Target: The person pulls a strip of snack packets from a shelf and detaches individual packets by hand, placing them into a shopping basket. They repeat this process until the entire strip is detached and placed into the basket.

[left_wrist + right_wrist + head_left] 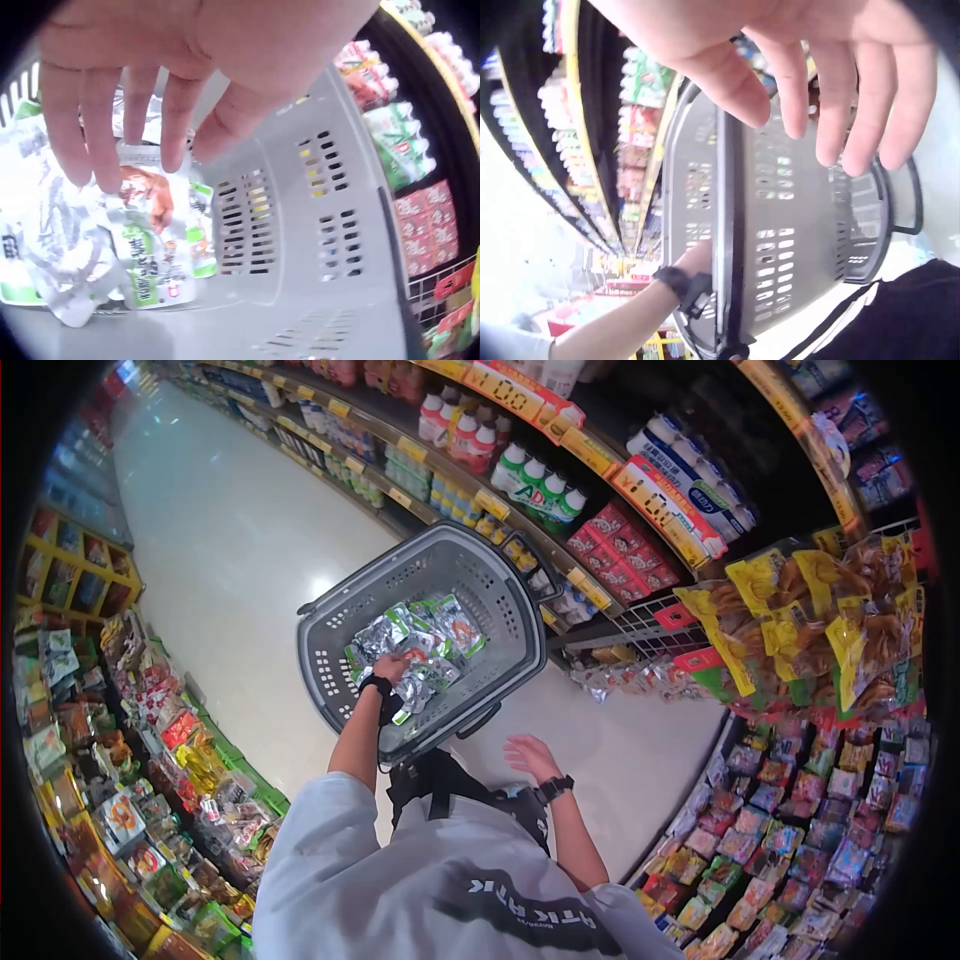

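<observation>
Several packs [420, 640] inside basket [514, 625] | left hand [392, 667] inside basket, nearer to them; fingers loosely spread, contact cannot be told | printed pack [154, 244] inside basket, just past those fingertips, long axis running away from them | right hand [532, 757] outside basket, fingers relaxed, holding nothing

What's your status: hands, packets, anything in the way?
Left hand inside the grey basket, over silver packets; contact unclear. Right hand outside, holding nothing. Packets lie piled in basket. No obstruction seen above them besides the left hand.
</observation>
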`<state>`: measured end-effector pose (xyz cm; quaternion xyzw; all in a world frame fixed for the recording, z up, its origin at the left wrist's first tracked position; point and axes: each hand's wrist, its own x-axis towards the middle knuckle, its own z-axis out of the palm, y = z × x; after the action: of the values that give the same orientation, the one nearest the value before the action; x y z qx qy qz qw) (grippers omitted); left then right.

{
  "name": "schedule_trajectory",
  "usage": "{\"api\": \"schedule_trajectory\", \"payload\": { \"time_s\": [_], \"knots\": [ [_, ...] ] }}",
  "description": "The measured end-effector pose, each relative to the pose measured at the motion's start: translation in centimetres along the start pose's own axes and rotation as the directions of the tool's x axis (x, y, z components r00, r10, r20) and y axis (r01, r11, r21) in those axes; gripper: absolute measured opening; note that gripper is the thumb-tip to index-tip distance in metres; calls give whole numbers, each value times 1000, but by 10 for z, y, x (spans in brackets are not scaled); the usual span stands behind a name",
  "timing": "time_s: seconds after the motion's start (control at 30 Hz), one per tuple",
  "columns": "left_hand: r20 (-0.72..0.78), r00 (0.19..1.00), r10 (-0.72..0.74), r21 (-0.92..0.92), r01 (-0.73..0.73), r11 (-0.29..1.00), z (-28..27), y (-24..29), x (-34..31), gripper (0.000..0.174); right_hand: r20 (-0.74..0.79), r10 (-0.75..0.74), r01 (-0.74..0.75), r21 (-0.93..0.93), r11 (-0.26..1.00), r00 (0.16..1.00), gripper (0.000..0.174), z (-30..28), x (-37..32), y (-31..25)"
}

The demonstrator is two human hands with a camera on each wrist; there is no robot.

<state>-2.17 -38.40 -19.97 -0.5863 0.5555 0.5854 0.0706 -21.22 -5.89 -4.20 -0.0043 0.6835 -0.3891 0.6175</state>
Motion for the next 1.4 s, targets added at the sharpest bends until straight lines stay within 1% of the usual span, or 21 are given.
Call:
{"api": "schedule_trajectory", "payload": {
  "time_s": [0.1, 0.13, 0.23, 0.27, 0.4, 0.53, 0.57, 0.6, 0.63, 0.7, 0.73, 0.77, 0.9, 0.97, 1.03, 1.1, 1.13, 1.17, 1.23, 1.33, 1.4],
  "knots": [
    [-31, 957, 289, 380, -257, 889, 6, -31, 35, 32, 140, -175, 175, 14, 985, 975, 27, 49, 10, -29],
    [-35, 966, 256, 360, -226, 905, 10, -44, 49, 33, 131, -152, 147, 42, 988, 980, 26, 71, 8, -43],
    [16, 950, 313, 367, -297, 882, 14, -47, 54, 34, 163, -257, 269, -56, 961, 952, 30, 113, 17, -47],
    [-28, 956, 292, 274, -274, 922, 16, -48, 52, 32, 152, -275, 293, -115, 949, 949, 32, 123, 21, -45],
    [23, 997, 76, 28, -77, 997, 19, -46, 56, 31, 151, -308, 337, -246, 909, 939, 38, 142, 36, -20],
    [-85, 954, 286, 115, -276, 954, 15, -20, 29, 37, 155, -176, 205, -198, 959, 972, 43, 140, 30, -24],
    [-70, 948, 310, 222, -288, 931, 14, -17, 23, 38, 153, -146, 172, -175, 969, 977, 44, 137, 29, -22],
    [-71, 932, 356, 225, -333, 916, 15, -19, 19, 39, 189, -140, 163, -113, 980, 972, 43, 134, 30, -20],
    [-30, 944, 329, 212, -316, 925, 9, 2, -10, 42, 198, -99, 117, -83, 990, 975, 42, 132, 30, -23],
    [-62, 829, 555, 222, -531, 818, 6, 31, -63, 40, 245, -29, 23, 29, 999, 969, 42, 128, 35, -25],
    [-74, 798, 597, 180, -578, 796, 3, 55, -101, 39, 254, -17, -1, 73, 997, 967, 44, 127, 35, -27],
    [-49, 836, 546, 65, -543, 837, -1, 75, -136, 38, 267, -7, -25, 116, 993, 964, 45, 126, 35, -30],
    [-93, 733, 674, 18, -676, 737, 5, 98, -225, 41, 307, -8, -56, 197, 979, 952, 56, 121, 28, -38],
    [-49, 725, 687, -126, -687, 716, 15, 106, -263, 42, 372, -50, -126, 435, 891, 927, 62, 114, 28, -35],
    [49, 687, 725, -162, -711, 684, 30, 105, -285, 44, 417, -162, -158, 632, 759, 894, 66, 101, 29, -30],
    [185, 592, 785, -75, -788, 612, 52, 91, -290, 44, 418, -327, -160, 789, 593, 848, 69, 78, 28, -23],
    [234, 592, 771, -53, -784, 618, 59, 96, -304, 45, 430, -389, -206, 841, 500, 815, 71, 65, 26, -24],
    [285, 590, 755, -26, -783, 622, 66, 102, -319, 46, 407, -439, -195, 871, 451, 801, 71, 52, 22, -22],
    [329, 507, 797, -15, -841, 541, 91, 96, -325, 52, 347, -544, -177, 923, 341, 764, 73, 25, 3, -21],
    [445, 455, 771, 0, -861, 508, 127, 106, -343, 53, 184, -542, -57, 969, 242, 820, 61, -19, -33, -12],
    [493, 432, 756, 25, -875, 484, 157, 104, -347, 52, 157, -596, -45, 979, 198, 787, 53, -54, -41, 5]
  ]
}}
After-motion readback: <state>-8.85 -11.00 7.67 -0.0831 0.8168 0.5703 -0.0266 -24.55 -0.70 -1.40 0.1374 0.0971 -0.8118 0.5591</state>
